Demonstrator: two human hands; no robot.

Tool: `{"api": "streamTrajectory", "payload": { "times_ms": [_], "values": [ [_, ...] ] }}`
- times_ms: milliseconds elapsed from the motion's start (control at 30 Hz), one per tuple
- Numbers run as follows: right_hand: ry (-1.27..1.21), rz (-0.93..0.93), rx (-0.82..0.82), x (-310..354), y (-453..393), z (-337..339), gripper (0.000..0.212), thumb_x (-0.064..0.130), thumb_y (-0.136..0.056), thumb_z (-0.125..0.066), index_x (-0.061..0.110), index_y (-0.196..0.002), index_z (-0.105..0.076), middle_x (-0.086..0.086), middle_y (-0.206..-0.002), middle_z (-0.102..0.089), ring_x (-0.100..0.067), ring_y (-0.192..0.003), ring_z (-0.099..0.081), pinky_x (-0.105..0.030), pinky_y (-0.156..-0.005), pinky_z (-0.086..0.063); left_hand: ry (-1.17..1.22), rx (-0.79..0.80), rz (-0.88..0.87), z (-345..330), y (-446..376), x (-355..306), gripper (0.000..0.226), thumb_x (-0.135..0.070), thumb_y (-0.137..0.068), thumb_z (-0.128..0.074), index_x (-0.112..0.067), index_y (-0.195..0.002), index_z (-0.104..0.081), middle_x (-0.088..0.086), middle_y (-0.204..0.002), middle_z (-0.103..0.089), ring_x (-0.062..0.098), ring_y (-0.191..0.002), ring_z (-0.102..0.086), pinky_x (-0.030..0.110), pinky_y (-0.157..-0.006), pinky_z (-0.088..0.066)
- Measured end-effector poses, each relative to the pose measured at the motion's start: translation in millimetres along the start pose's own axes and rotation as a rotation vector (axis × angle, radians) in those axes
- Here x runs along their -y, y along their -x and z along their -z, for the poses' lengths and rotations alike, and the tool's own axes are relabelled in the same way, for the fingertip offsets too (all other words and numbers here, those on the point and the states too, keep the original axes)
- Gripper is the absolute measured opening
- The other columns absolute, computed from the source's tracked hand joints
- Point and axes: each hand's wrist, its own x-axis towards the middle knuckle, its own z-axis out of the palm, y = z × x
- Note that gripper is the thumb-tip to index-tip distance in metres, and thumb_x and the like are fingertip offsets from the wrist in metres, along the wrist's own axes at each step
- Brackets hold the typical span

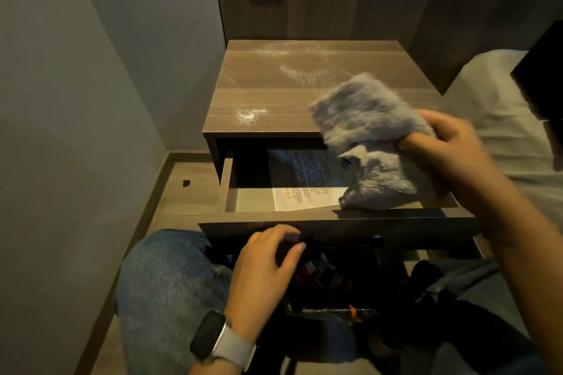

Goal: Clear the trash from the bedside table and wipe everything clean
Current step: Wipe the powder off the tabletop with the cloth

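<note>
Cloth (371, 143) in raised right hand (451, 155)

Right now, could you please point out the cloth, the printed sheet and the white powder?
cloth (368, 119): head view, upper fluffy part.
printed sheet (301, 196): head view, lit lower part, in the drawer.
white powder (248, 115): head view, front patch on tabletop.

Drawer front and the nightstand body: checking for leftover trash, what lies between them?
In the head view, a printed paper sheet lies in the open drawer, partly hidden by the grey cloth.
</note>
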Motion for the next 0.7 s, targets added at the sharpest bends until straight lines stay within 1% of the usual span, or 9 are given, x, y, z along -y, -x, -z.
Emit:
{"api": "streamTrajectory", "payload": {
  "times_ms": [67,133,200,267,333,400,567,633,700],
  "values": [
    [-0.162,-0.093,-0.120,-7.1,26.1,7.3,0.034,0.002,-0.089,-0.054,0.033,-0.093,-0.065,0.016,-0.075,-0.071,0.001,-0.070,-0.066,-0.023,-0.058,-0.053,0.020,-0.016,0.021,-1.0,-9.0,2.1,0.013,-0.040,-0.087,-0.062,-0.039,-0.100,-0.061,-0.028,-0.096,-0.062,-0.005,-0.100,-0.056,0.027,-0.088,-0.049],
    [-0.263,-0.175,-0.185,-21.1,50.6,7.5,0.036,-0.003,-0.088,-0.051,0.029,-0.087,-0.068,0.013,-0.071,-0.071,-0.001,-0.064,-0.066,-0.021,-0.053,-0.053,0.015,0.009,0.024,-0.4,-19.2,3.6,0.016,-0.037,-0.086,-0.064,-0.038,-0.102,-0.061,-0.028,-0.097,-0.060,-0.005,-0.103,-0.055,0.025,-0.089,-0.048],
    [-0.316,-0.251,-0.236,-41.6,67.4,2.4,0.039,-0.006,-0.086,-0.052,0.026,-0.081,-0.074,0.006,-0.073,-0.073,-0.006,-0.064,-0.067,-0.022,-0.052,-0.054,-0.005,0.029,0.015,-1.0,-32.7,5.0,0.020,-0.033,-0.087,-0.065,-0.036,-0.106,-0.059,-0.028,-0.099,-0.057,-0.003,-0.105,-0.053,0.025,-0.090,-0.047],
    [-0.354,-0.345,-0.242,-62.1,74.8,-6.9,0.035,-0.003,-0.086,-0.055,0.026,-0.085,-0.076,-0.002,-0.081,-0.075,-0.015,-0.070,-0.070,-0.028,-0.057,-0.055,-0.017,0.035,0.010,-3.0,-49.7,7.5,0.022,-0.029,-0.087,-0.065,-0.033,-0.108,-0.058,-0.024,-0.101,-0.058,0.001,-0.107,-0.053,0.028,-0.091,-0.048],
    [-0.352,-0.426,-0.218,-79.8,75.4,-16.2,0.027,0.002,-0.086,-0.059,0.023,-0.093,-0.074,-0.006,-0.090,-0.075,-0.020,-0.078,-0.071,-0.033,-0.061,-0.055,-0.022,0.046,0.030,-5.5,-67.8,9.2,0.024,-0.028,-0.088,-0.064,-0.031,-0.110,-0.057,-0.020,-0.105,-0.058,0.004,-0.109,-0.052,0.029,-0.091,-0.047],
    [-0.336,-0.477,-0.224,-92.1,71.1,-23.5,0.025,0.004,-0.085,-0.062,0.025,-0.095,-0.072,-0.006,-0.092,-0.075,-0.022,-0.083,-0.071,-0.036,-0.067,-0.053,-0.028,0.056,0.051,-7.9,-85.6,10.6,0.027,-0.027,-0.088,-0.064,-0.031,-0.113,-0.055,-0.017,-0.108,-0.058,0.005,-0.111,-0.050,0.026,-0.091,-0.043],
    [-0.322,-0.514,-0.273,-106.7,55.7,-37.8,0.026,0.004,-0.085,-0.062,0.028,-0.093,-0.071,-0.001,-0.086,-0.075,-0.018,-0.078,-0.071,-0.033,-0.066,-0.052,-0.035,0.077,0.065,-12.6,-126.8,17.5,0.037,-0.025,-0.088,-0.064,-0.028,-0.123,-0.050,-0.012,-0.118,-0.054,0.008,-0.117,-0.045,0.025,-0.094,-0.037],
    [-0.308,-0.528,-0.279,-110.8,48.8,-41.9,0.026,0.006,-0.084,-0.064,0.029,-0.094,-0.071,-0.001,-0.088,-0.075,-0.020,-0.082,-0.071,-0.036,-0.071,-0.054,-0.038,0.106,0.075,-14.5,-142.2,21.0,0.042,-0.026,-0.088,-0.064,-0.028,-0.126,-0.047,-0.012,-0.121,-0.051,0.008,-0.118,-0.041,0.026,-0.094,-0.035],
    [-0.290,-0.533,-0.277,-112.5,41.7,-45.2,0.025,0.008,-0.084,-0.065,0.028,-0.098,-0.071,-0.001,-0.092,-0.074,-0.022,-0.087,-0.070,-0.040,-0.076,-0.055,-0.035,0.107,0.081,-14.2,-155.9,24.6,0.038,-0.025,-0.088,-0.064,-0.028,-0.123,-0.048,-0.012,-0.118,-0.052,0.009,-0.117,-0.042,0.027,-0.092,-0.036]
  ]
}}
